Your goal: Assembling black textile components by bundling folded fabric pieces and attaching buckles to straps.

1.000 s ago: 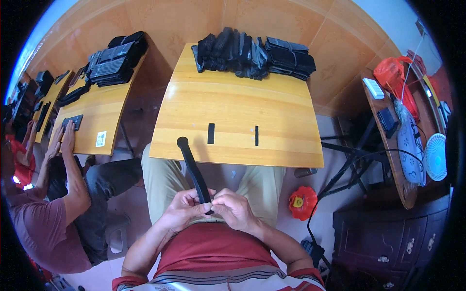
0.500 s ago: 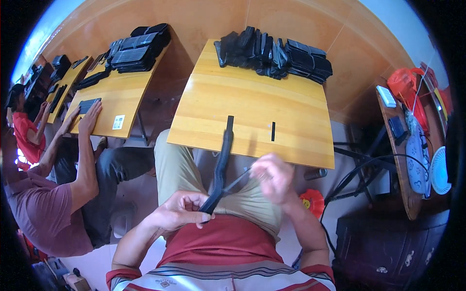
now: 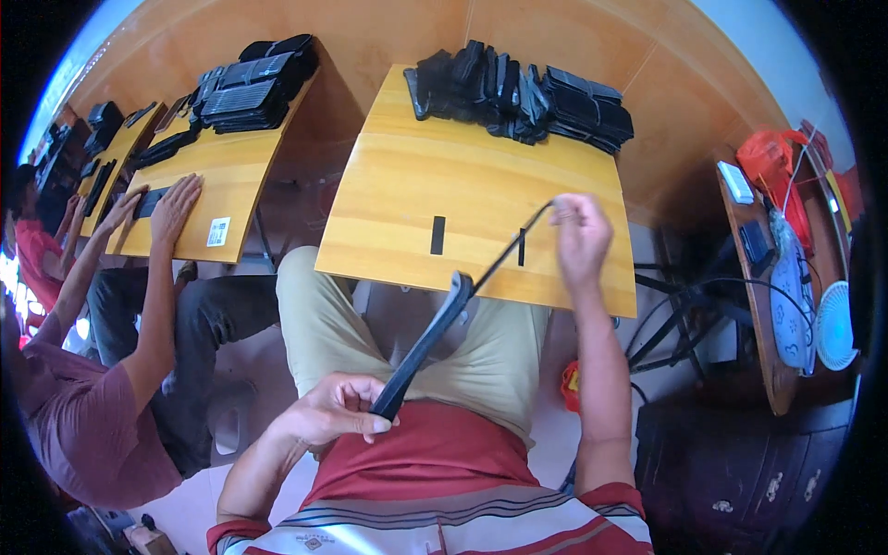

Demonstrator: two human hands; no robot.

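Over my lap, my left hand [image 3: 342, 412] is closed round the near end of a long black strip bundle [image 3: 427, 347], thumb on top. The bundle slants up and to the right, its far end just short of the table's front edge. From that end a thin dark band [image 3: 511, 245] stretches up to my right hand [image 3: 583, 236], whose fingers pinch its other end above the table. The band looks taut. I cannot tell what the bundle is made of. Two short black rectangles, a wider left one [image 3: 437, 235] and a narrower right one [image 3: 522, 253], lie on the tabletop.
A yellow wooden table [image 3: 388, 185] stands before me, with loose black pieces [image 3: 481, 92] and strapped black stacks [image 3: 589, 111] along its back. Left, a co-worker's hands [image 3: 171, 213] press a dark piece on another table. A side table [image 3: 758, 342] holds a fan [image 3: 835, 326].
My right hand has moved up and right from over my lap, drawing the thin band out long. The bundle has tilted to the right, its far end leaving the tabletop. My left hand keeps its hold.
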